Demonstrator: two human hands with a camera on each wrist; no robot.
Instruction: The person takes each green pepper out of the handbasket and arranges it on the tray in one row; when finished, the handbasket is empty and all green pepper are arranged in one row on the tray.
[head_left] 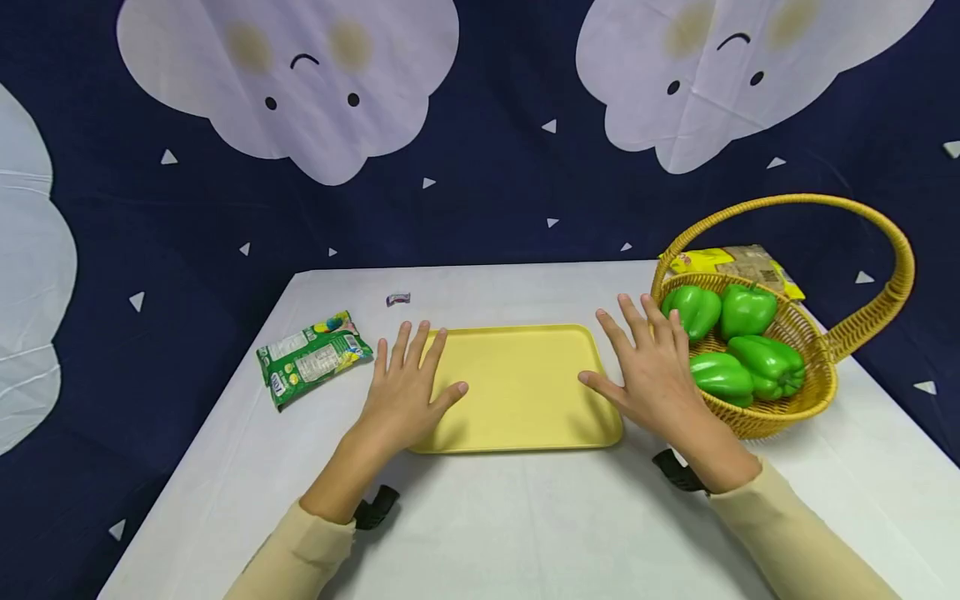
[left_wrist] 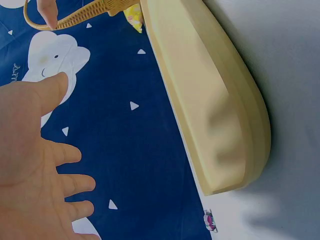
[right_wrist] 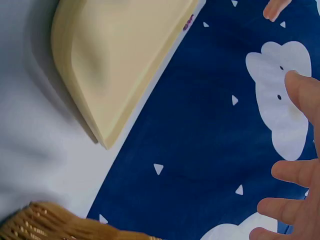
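A shallow yellow tray lies on the white table between my two hands. My left hand, fingers spread, hovers over the tray's left edge and holds nothing. Above its right edge is my right hand, also spread, close to the wicker basket. Several green bell peppers sit in that basket. In the left wrist view the left hand is apart from the tray. The right wrist view likewise shows the right hand clear of the tray.
A green snack bag lies at the left of the table, and a small wrapped candy lies behind the tray. Behind the basket, with its tall arched handle, is a yellow package. A dark blue cloud-patterned cloth hangs behind the table.
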